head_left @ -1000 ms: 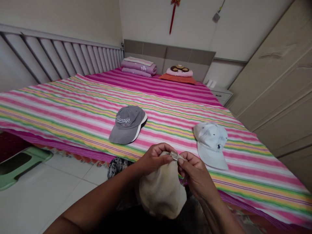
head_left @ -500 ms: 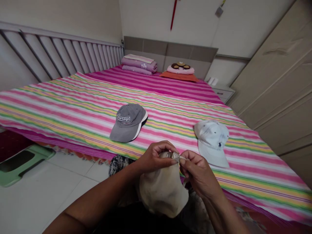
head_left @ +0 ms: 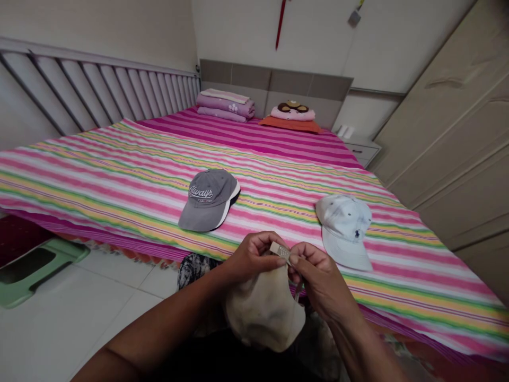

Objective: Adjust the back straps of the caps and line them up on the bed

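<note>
A cream cap (head_left: pixel 264 313) hangs over my lap, its back strap held up between my two hands. On that strap sits a metal buckle (head_left: pixel 283 252). My left hand (head_left: pixel 256 257) pinches the strap and the buckle's left side between thumb and fingers. My right hand (head_left: pixel 314 265) grips the strap at the buckle's right end, fingers curled and partly hiding it. On the bed beyond my hands lies a grey cap (head_left: pixel 209 199) with white lettering. To the right rests a pale blue cap (head_left: pixel 345 228), its brim toward me.
A striped sheet (head_left: pixel 131 196) covers the bed. Folded purple bedding (head_left: pixel 225 106) and a pink-and-orange pile (head_left: pixel 292 116) lie by the headboard (head_left: pixel 310 87). A green stool (head_left: pixel 40 270) stands on the tiled floor at left; a wardrobe (head_left: pixel 445 132) rises at right.
The buckle has turned and shifted slightly left in my fingers, and more of the strap's pale end shows at its left. My right hand has moved slightly left, closer to my left hand.
</note>
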